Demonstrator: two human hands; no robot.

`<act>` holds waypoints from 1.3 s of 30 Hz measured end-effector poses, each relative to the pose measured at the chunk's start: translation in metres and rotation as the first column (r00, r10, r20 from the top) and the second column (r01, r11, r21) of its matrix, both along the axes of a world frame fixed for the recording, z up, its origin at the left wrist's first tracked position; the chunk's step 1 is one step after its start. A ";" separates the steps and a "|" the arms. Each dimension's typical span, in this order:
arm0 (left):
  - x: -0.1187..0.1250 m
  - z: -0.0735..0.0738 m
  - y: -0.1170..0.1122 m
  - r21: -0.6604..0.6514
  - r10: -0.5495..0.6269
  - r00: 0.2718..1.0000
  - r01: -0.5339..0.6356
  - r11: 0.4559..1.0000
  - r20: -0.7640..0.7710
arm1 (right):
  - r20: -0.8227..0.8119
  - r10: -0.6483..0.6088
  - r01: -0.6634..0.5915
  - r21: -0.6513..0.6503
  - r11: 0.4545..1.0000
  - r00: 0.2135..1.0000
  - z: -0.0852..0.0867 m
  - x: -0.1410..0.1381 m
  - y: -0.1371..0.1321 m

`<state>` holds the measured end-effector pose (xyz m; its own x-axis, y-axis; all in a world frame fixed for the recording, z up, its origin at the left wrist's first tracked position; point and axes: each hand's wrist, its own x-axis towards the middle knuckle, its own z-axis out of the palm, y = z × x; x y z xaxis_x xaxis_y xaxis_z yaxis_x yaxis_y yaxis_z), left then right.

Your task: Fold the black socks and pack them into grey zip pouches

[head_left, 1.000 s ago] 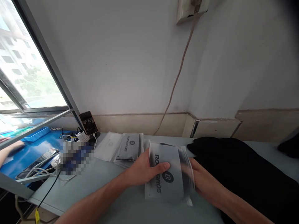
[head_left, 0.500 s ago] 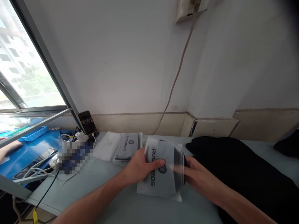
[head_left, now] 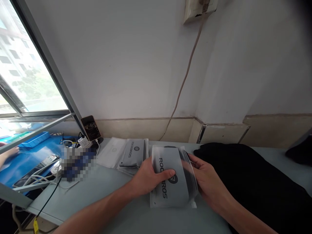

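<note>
My left hand (head_left: 148, 177) is closed on the left side of a frosted plastic bag (head_left: 168, 191) printed ROCKBROS, its thumb lying across the front. A black folded fabric item (head_left: 186, 175) shows dimly through the film, near the mouth on the right. My right hand (head_left: 203, 177) is at that mouth, some fingers inside the bag and visible through the film, closed around the fabric item. Its fingertips are partly hidden. Just behind my left hand lies another ROCKBROS bag (head_left: 133, 152) with something dark inside, beside a flatter frosted bag (head_left: 112, 152).
A large black cloth (head_left: 243, 175) covers the right side of the grey table (head_left: 97, 198). At the left stand a phone (head_left: 91, 128), a white charger (head_left: 84, 142) and tangled white cables (head_left: 39, 177). Another person's hand (head_left: 9, 152) is beyond the metal frame.
The bag has shifted slightly right and turned a little. My right hand has moved up along the mouth, and the dark item sits deeper in the bag.
</note>
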<state>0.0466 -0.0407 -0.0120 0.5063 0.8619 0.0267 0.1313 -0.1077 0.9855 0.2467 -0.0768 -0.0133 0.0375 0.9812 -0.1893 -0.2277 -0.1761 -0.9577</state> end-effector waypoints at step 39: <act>-0.002 0.005 0.010 -0.269 0.442 0.833 -0.365 0.891 0.332 | 0.464 0.109 -0.266 0.287 0.920 0.879 0.001 0.000 -0.003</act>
<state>0.0444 -0.0307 -0.0072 0.0960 0.9946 -0.0390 -0.2601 0.0629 0.9635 0.2466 -0.0794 -0.0125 -0.1528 0.9782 0.1407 0.2251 0.1731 -0.9588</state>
